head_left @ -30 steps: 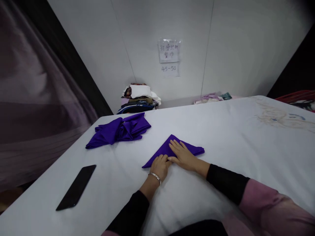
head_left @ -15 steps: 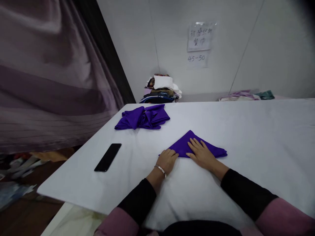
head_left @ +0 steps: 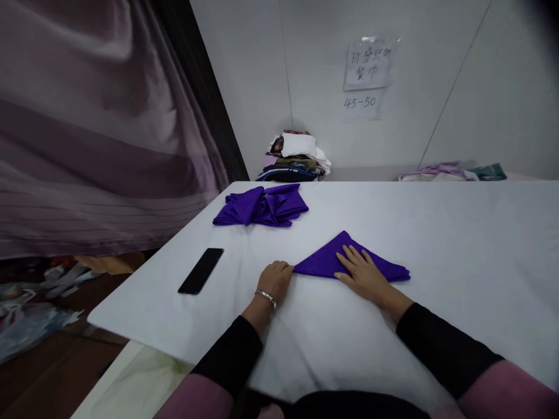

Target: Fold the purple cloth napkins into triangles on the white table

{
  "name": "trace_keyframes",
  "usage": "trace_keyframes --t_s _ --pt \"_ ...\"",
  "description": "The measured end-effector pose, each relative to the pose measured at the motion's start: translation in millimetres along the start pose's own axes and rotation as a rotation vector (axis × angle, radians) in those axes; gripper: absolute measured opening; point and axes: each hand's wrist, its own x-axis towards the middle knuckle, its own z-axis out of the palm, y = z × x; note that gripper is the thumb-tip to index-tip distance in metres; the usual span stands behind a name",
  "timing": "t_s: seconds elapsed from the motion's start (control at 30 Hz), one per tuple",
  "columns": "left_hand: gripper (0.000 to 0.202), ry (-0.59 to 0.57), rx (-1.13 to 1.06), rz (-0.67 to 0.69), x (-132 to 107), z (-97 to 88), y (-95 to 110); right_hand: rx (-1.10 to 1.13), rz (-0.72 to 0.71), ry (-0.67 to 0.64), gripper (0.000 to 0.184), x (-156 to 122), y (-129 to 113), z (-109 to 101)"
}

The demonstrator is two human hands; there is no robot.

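Note:
A purple napkin (head_left: 324, 260), folded into a triangle, lies flat on the white table (head_left: 437, 233). My right hand (head_left: 362, 274) lies flat on the napkin's middle with its fingers stretched out. My left hand (head_left: 276, 279), a silver bracelet on its wrist, has its fingers curled at the napkin's left tip; whether it pinches the cloth is hidden.
A bundle of crumpled purple napkins (head_left: 262, 206) lies at the table's far left. A black phone (head_left: 201, 270) lies near the left edge. Stacked clothes (head_left: 293, 156) sit against the wall, under a paper sign (head_left: 367, 64). A mauve curtain (head_left: 87, 128) hangs at left.
My left hand slid left along the napkin's near edge to its left tip. My right hand stayed pressed on the cloth. My head turned left, shifting the view.

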Motion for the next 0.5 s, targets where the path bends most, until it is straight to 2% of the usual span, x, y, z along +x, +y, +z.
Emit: trace_keyframes --t_s 0.5 --pt "0.023 0.071 -0.321 -0.16 -3 5.8 -13 -0.021 -0.012 0.0 0.071 -1 1 0"
